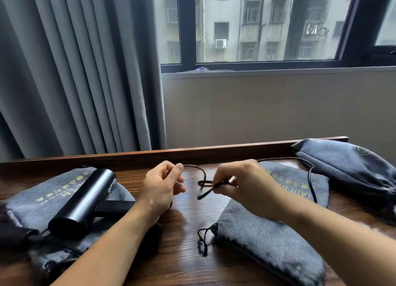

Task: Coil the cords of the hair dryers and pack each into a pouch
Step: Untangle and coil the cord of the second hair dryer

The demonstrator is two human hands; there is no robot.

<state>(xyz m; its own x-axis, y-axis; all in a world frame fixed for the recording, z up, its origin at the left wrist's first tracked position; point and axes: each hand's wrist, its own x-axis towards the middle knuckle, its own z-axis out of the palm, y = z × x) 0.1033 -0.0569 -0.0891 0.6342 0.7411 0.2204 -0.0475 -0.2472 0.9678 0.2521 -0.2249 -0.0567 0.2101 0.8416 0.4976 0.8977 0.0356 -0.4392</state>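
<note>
Filling the lower part of the view, a dark wooden table (184,232) with a raised rail along its far edge carries everything; grey curtains (75,71) and a window (267,28) stand behind it. At the left edge a grey pouch (32,202) with gold lettering lies flat, and a black hair dryer (85,200) rests across it, barrel slanting toward the far edge; near the front-right corner lies another grey pouch (267,240), its black drawstring (202,240) trailing onto the bare wood; gold-lettered grey fabric (300,183) shows beyond the right forearm, and the arm hides whether that is the same pouch or a 2nd one; in the far-right corner sits a bulging pouch (353,168). Both hands hover over the middle of the table, near the far edge; the left hand (162,189) has its fingers curled, thumb and forefinger pinching a thin black cord (203,183); the right hand (244,183) pinches the same cord beside a small loop between the 2 hands, a short end hanging below its fingers; from behind the right hand the cord runs toward the far-right corner, then bends back across the lettered fabric.
</note>
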